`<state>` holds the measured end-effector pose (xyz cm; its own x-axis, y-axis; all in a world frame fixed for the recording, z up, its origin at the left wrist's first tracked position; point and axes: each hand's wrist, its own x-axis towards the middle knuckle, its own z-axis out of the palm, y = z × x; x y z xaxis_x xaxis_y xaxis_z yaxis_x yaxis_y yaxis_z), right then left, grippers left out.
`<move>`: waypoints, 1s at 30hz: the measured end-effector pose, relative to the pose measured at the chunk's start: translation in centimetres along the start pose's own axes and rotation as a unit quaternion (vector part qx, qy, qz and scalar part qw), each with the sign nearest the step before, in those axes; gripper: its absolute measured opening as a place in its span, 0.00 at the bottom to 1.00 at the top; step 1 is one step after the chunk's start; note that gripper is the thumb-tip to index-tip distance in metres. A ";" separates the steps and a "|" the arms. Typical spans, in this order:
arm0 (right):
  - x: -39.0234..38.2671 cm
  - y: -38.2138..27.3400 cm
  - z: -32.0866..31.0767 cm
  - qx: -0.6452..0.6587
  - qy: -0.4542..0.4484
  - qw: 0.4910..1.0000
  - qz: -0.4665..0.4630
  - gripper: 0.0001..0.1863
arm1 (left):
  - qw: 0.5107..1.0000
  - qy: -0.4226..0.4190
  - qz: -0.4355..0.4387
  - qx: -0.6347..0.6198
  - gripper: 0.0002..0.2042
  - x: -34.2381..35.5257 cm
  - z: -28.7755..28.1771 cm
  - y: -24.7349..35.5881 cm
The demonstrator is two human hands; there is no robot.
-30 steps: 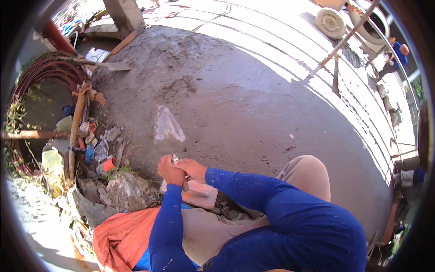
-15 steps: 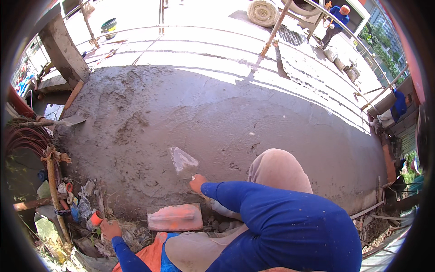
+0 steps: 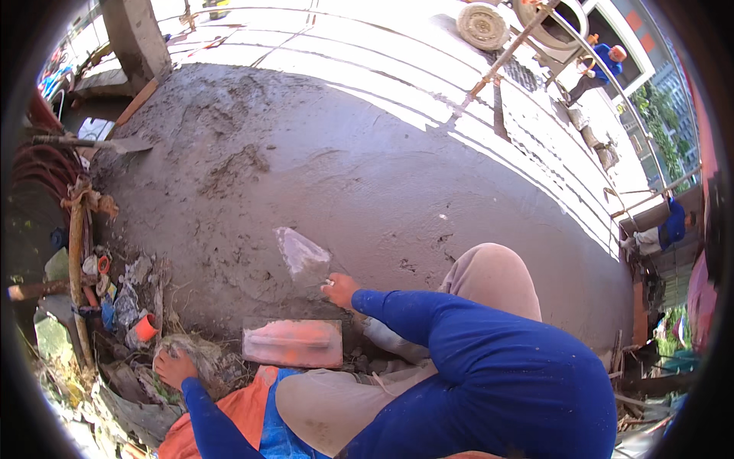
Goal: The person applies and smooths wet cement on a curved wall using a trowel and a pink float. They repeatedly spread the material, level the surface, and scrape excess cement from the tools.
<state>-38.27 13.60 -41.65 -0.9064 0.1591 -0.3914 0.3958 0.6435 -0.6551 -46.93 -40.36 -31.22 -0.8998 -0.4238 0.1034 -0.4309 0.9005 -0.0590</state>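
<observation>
My right hand (image 3: 341,291) is closed round the handle of a pointed trowel (image 3: 304,254). Its wet, grey-smeared blade lies over the fresh concrete (image 3: 367,183), pointing up and left. At the lower left, my left hand (image 3: 175,366) rests on rough debris and dry fibres (image 3: 202,353), fingers spread and holding nothing visible. An orange plastering float (image 3: 293,343), streaked with cement, lies between my two hands at the slab's near edge. Beyond my left fingertips is a short orange pipe end (image 3: 145,327).
A shovel (image 3: 130,144) lies on the concrete's left edge by coiled reddish hoses (image 3: 47,177). A wooden post (image 3: 78,268) stands near the left rubble. Railings (image 3: 505,57) run along the far side. Two people in blue, one (image 3: 600,73) beyond the railing and one (image 3: 673,227) at far right, are in view.
My view has shifted, so the far scene sits higher. My left hand has moved off from beside the orange pipe end onto the debris. The trowel stays in my right hand.
</observation>
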 end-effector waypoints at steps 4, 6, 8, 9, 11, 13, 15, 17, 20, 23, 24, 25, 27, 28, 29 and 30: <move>-1.1 1.1 -0.8 -0.117 0.020 0.980 -0.157 0.17 | 0.997 0.071 0.041 0.001 0.23 0.5 -1.6 4.1; -1.5 -7.4 0.6 0.179 -0.143 0.967 0.107 0.15 | 0.998 0.064 0.003 0.024 0.22 1.2 -2.1 0.2; -1.1 -8.0 2.6 0.146 -0.175 0.971 0.073 0.15 | 0.999 0.044 -0.009 -0.013 0.22 0.6 -1.3 0.3; -0.6 -7.3 3.6 0.132 -0.186 0.972 0.058 0.15 | 0.999 0.035 -0.012 -0.027 0.22 0.5 -1.2 0.6; 0.5 -5.4 6.4 0.029 -0.187 0.973 -0.131 0.17 | 0.999 0.026 -0.009 -0.047 0.22 0.5 -1.2 1.9; 0.6 -7.4 9.3 0.026 -0.219 0.968 -0.116 0.17 | 0.999 0.026 -0.009 -0.037 0.22 0.4 -1.6 1.8; -0.6 -13.3 12.2 0.102 -0.275 0.950 0.108 0.18 | 0.999 0.028 -0.022 -0.017 0.23 0.2 -1.6 -0.1; 0.1 -10.0 14.4 -0.016 -0.226 0.974 -0.002 0.20 | 0.999 0.020 -0.014 -0.031 0.23 0.4 -1.5 1.9; -0.3 -12.1 16.0 -0.041 -0.209 0.977 0.002 0.23 | 1.000 0.014 -0.020 -0.019 0.23 0.5 -1.8 1.4; 0.4 -14.6 16.7 -0.027 -0.178 0.983 0.046 0.25 | 0.999 0.021 -0.015 -0.021 0.23 0.6 -1.9 1.0; 1.1 -15.1 17.1 -0.027 -0.162 0.985 0.052 0.26 | 0.999 0.020 -0.015 -0.024 0.24 0.6 -1.8 1.2; 1.6 -15.6 17.5 -0.032 -0.149 0.986 0.061 0.26 | 0.999 0.019 -0.015 -0.028 0.24 0.5 -1.8 1.4; 2.7 -16.4 18.7 -0.038 -0.124 0.988 0.079 0.26 | 0.999 0.020 -0.012 -0.032 0.24 0.8 -1.6 1.6; 3.1 -16.5 18.9 -0.037 -0.123 0.988 0.083 0.26 | 0.999 0.023 -0.010 -0.035 0.24 0.9 -1.5 1.7; 3.4 -17.0 19.1 -0.035 -0.123 0.988 0.084 0.26 | 0.999 0.027 -0.011 -0.036 0.24 1.0 -1.3 1.5; 3.4 -17.3 19.1 -0.035 -0.124 0.988 0.086 0.26 | 0.999 0.022 -0.012 -0.033 0.24 0.9 -1.3 1.4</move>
<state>-45.40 -11.30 -44.04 -0.7594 0.0882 -0.6446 0.5220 0.6739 -0.5228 -48.24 -39.41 -29.97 -0.8849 -0.4421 0.1467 -0.4457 0.8952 0.0094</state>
